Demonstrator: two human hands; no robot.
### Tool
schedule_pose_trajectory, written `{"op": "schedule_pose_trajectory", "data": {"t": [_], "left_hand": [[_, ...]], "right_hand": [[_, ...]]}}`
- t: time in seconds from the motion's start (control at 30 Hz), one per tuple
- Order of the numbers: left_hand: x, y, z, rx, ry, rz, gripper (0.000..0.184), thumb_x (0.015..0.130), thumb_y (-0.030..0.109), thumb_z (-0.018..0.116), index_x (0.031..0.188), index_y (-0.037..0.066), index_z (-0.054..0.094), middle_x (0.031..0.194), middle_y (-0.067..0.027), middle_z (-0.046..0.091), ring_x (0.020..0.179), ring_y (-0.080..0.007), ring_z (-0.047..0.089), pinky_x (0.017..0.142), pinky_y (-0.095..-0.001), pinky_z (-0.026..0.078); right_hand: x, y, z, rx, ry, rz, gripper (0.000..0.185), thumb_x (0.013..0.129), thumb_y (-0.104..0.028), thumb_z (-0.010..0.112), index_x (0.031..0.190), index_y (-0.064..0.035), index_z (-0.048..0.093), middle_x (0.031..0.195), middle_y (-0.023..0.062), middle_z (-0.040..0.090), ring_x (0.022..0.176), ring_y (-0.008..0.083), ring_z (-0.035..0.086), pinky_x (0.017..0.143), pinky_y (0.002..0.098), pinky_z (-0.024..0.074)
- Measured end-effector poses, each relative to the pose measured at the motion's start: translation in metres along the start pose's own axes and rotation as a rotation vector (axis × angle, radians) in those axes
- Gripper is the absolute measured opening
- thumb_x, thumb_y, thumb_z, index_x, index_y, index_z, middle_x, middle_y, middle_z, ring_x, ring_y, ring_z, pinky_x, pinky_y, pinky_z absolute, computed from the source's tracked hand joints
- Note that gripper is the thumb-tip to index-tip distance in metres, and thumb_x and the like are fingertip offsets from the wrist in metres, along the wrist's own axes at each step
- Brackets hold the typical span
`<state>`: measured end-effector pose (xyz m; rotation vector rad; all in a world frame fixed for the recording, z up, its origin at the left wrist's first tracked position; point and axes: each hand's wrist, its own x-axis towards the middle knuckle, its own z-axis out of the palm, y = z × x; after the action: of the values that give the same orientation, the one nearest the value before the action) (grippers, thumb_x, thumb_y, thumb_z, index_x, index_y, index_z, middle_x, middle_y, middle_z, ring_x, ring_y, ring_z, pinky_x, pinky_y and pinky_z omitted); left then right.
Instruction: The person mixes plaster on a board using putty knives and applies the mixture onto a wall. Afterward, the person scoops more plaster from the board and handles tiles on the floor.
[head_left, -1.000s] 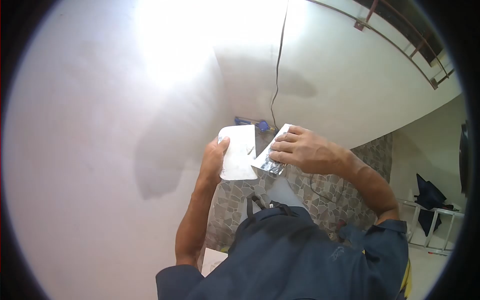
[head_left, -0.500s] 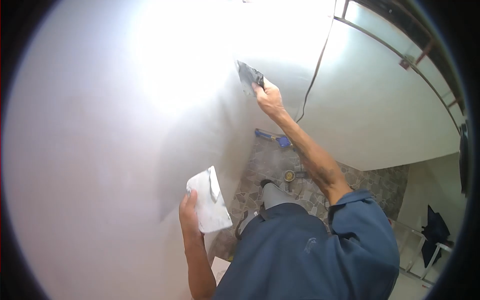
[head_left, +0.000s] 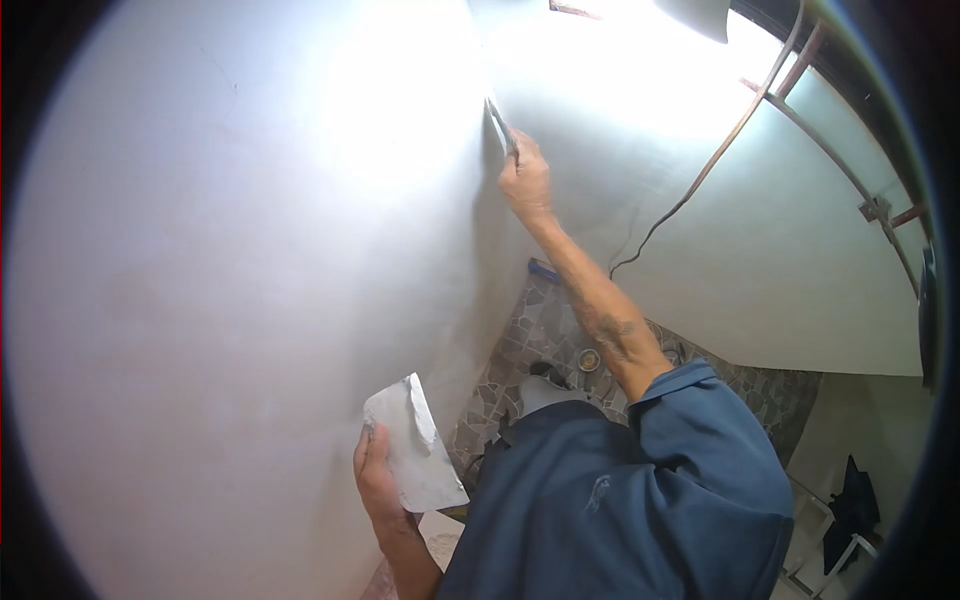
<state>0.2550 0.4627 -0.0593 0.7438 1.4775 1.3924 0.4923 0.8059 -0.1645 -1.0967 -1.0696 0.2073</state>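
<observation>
My right hand [head_left: 527, 180], arm stretched up, is closed around a putty knife [head_left: 499, 124]. The blade is seen nearly edge-on, its tip at the inner corner where the left wall [head_left: 200, 300] meets the far wall; glare hides the exact contact. Lower down, my left hand [head_left: 376, 475] grips a flat whitish putty board [head_left: 415, 470] by its left side. A ridge of white putty [head_left: 420, 420] lies along the board's upper right edge. The board is held close to the left wall.
A dark cable [head_left: 690, 195] hangs across the far wall. On the stone-patterned floor [head_left: 510, 350] are a blue tool [head_left: 543, 270] and a round object [head_left: 589, 360]. At lower right, a dark cloth-like thing [head_left: 853, 510] hangs by a pale ladder-like frame [head_left: 850, 553].
My right hand has moved up, and the putty knife has turned from showing its flat face to nearly edge-on at the corner. The putty board sits lower in view; the camera has shifted.
</observation>
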Motion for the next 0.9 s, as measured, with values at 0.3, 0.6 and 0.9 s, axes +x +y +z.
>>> {"op": "schedule_pose_trajectory", "data": {"t": [0.3, 0.6, 0.9], "left_hand": [[0.011, 0.007, 0.003, 0.009, 0.03, -0.014, 0.038, 0.098, 0.019, 0.05, 0.126, -0.006, 0.053, 0.116, -0.0119, 0.062, 0.102, -0.0193, 0.061, 0.088, -0.0294, 0.047], [0.023, 0.01, -0.004, -0.003, -0.042, -0.053, 0.038, 0.098, 0.019, 0.051, 0.126, -0.006, 0.053, 0.116, -0.0115, 0.062, 0.102, -0.0185, 0.06, 0.09, -0.0283, 0.046], [0.037, -0.002, -0.017, 0.049, -0.084, -0.025, 0.042, 0.097, 0.025, 0.051, 0.126, -0.006, 0.052, 0.113, -0.0109, 0.061, 0.1, -0.0182, 0.06, 0.089, -0.0292, 0.045]], "right_hand": [[-0.019, 0.006, 0.044, -0.258, 0.013, -0.28, 0.052, 0.078, 0.01, 0.052, 0.129, 0.0084, 0.049, 0.125, 0.0224, 0.051, 0.109, 0.035, 0.052, 0.092, 0.0399, 0.0476], [-0.014, -0.01, 0.008, -0.097, -0.142, 0.14, 0.032, 0.085, -0.002, 0.049, 0.113, 0.013, 0.055, 0.106, 0.0296, 0.058, 0.095, 0.0434, 0.059, 0.088, 0.0469, 0.0474], [-0.007, -0.02, 0.038, -0.214, -0.123, -0.156, 0.037, 0.088, -0.003, 0.05, 0.122, 0.0111, 0.052, 0.115, 0.0258, 0.057, 0.096, 0.0395, 0.061, 0.085, 0.044, 0.0506]]}}
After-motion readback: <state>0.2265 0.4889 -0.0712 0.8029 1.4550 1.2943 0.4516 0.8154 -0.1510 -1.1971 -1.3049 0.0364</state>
